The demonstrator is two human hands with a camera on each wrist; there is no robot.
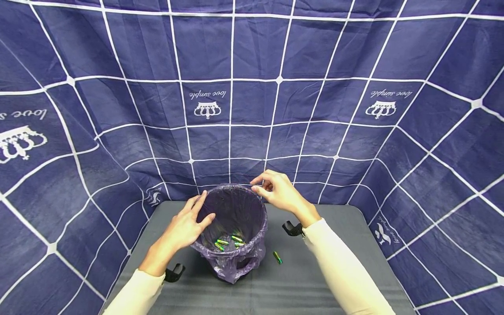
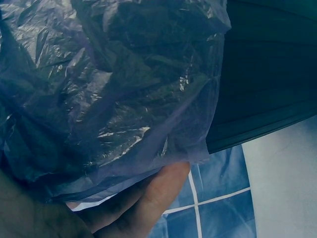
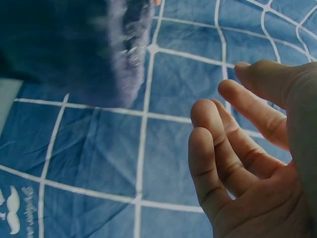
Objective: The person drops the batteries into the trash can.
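Note:
A small bin lined with a purple plastic bag [image 1: 232, 264] stands on the grey table [image 1: 323, 280]. Several green batteries [image 1: 228, 241] lie at its bottom, and one more battery [image 1: 277, 257] lies on the table to its right. My left hand [image 1: 205, 208] rests on the bin's left rim with fingers straight and the thumb over the edge. In the left wrist view a finger [image 2: 158, 193] lies under the crinkled bag [image 2: 109, 89]. At the far right rim my right hand [image 1: 257, 183] hovers, its fingers [image 3: 218, 148] loosely curled and holding nothing.
Blue cloth with a white grid [image 1: 275, 109] hangs behind and on both sides of the table. Black wrist camera mounts [image 1: 292, 228] sit on both forearms. Bare table surface lies in front of and to the right of the bin.

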